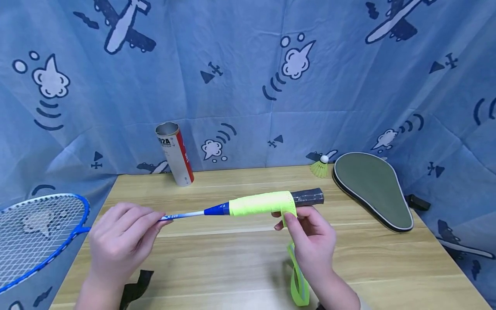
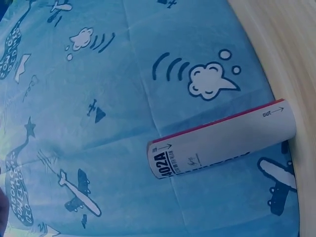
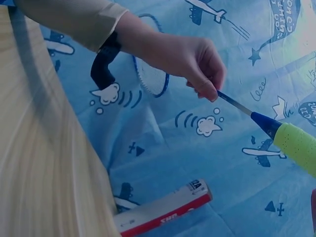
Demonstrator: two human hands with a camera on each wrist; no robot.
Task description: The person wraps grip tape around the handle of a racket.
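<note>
A blue and white badminton racket [image 1: 217, 210] is held level above the table, its strung head at the far left. My left hand [image 1: 123, 239] pinches the thin shaft between thumb and fingers; the right wrist view also shows this left hand [image 3: 190, 61]. Neon yellow grip tape [image 1: 259, 203] wraps most of the handle, while the black butt end [image 1: 308, 196] is bare. Close below that end, my right hand [image 1: 308, 237] pinches the tape where it leaves the handle. The tape's loose tail hangs in a loop beneath this hand.
A shuttlecock tube [image 1: 176, 155] stands upright at the table's back left. Toward the back right are a yellow shuttlecock [image 1: 320, 168] and a green paddle-shaped case [image 1: 372, 189]. A patterned blue curtain [image 1: 240, 86] hangs behind the wooden table [image 1: 217, 267].
</note>
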